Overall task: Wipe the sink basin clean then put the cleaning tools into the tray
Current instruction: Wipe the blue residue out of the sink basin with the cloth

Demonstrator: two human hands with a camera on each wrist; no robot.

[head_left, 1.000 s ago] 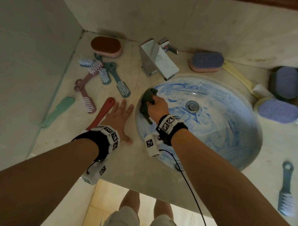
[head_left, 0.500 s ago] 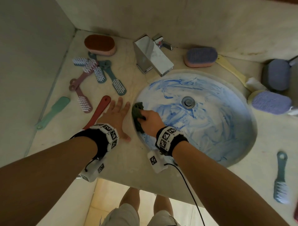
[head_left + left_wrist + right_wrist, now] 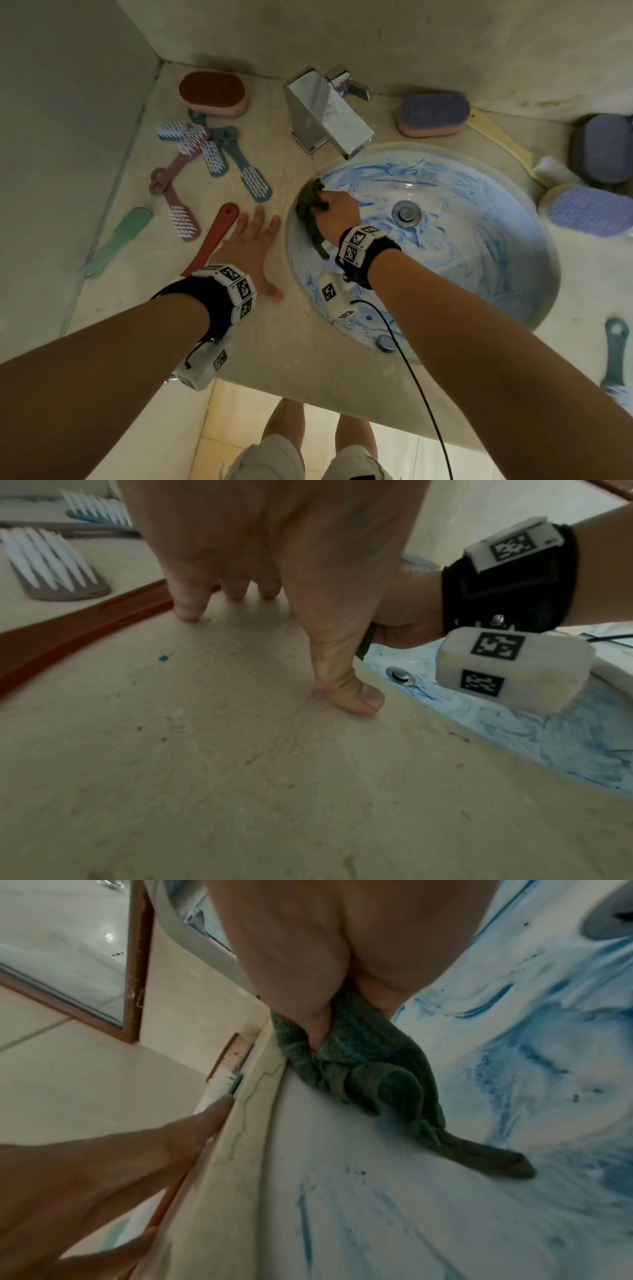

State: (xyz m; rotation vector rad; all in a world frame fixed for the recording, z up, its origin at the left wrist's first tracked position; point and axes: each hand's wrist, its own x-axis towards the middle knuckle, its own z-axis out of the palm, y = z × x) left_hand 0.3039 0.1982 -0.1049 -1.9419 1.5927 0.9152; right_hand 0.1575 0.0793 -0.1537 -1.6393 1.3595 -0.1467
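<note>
The round sink basin (image 3: pixel 479 267) is smeared with blue streaks around its metal drain (image 3: pixel 406 213). My right hand (image 3: pixel 337 214) grips a bunched dark green cloth (image 3: pixel 310 214) and presses it against the basin's left wall just under the rim. In the right wrist view the cloth (image 3: pixel 369 1080) trails a loose tail down the white wall. My left hand (image 3: pixel 251 246) rests flat on the counter beside the basin, fingers spread; its thumb (image 3: pixel 352 693) presses the stone near the rim. No tray is in view.
A chrome faucet (image 3: pixel 325 116) stands behind the basin. Several brushes (image 3: pixel 212 157), a red paddle (image 3: pixel 214 240) and a green paddle (image 3: pixel 118 236) lie left. Sponges sit at the back (image 3: pixel 214 92) (image 3: pixel 433 113) and right (image 3: pixel 589 212). A teal brush (image 3: pixel 616 359) lies near the front right.
My right hand with the cloth slid down the basin's left wall, then back up toward the faucet side. The left hand stayed flat on the counter.
</note>
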